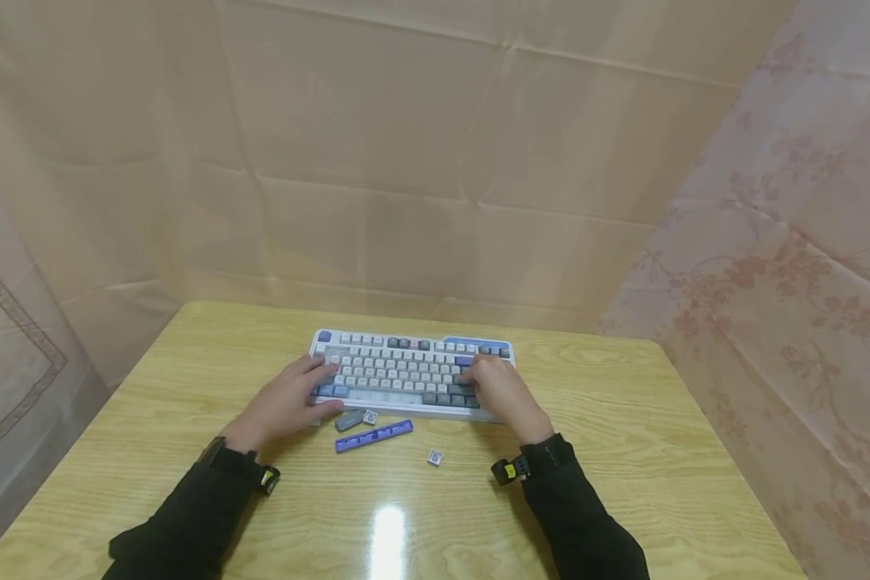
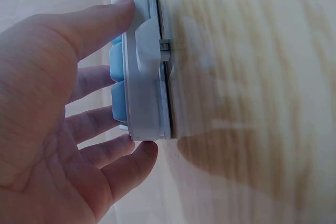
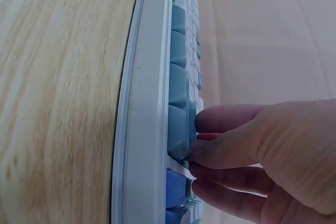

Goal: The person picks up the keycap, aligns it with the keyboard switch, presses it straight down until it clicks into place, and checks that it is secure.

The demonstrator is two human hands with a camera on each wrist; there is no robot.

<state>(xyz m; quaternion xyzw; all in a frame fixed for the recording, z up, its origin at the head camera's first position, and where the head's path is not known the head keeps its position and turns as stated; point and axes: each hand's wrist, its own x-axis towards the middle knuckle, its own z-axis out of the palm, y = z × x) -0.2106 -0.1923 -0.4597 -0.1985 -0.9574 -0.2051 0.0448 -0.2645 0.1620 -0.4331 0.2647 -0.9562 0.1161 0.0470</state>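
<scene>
A white keyboard [image 1: 406, 409] with white, grey-green and blue keys lies on the table. My left hand [image 1: 290, 400] holds its left end. The thumb lies at the front edge and the other fingers reach over the keys and round the side, as the left wrist view shows [image 2: 58, 98]. At the keyboard's right end, my right hand [image 1: 503, 392] has its fingertips down among the keys. Up close, thumb and index finger pinch a grey-green keycap [image 3: 192, 116] behind the front row, while the other fingertips touch near a blue key [image 3: 175, 188].
In front of the keyboard lie a long purple keycap [image 1: 374, 436], a grey keycap [image 1: 350, 420] and a small white keycap [image 1: 370, 417]. Another white keycap [image 1: 435, 457] lies nearer. Cloth [image 1: 435, 177] hangs behind the wooden table [image 1: 660, 451].
</scene>
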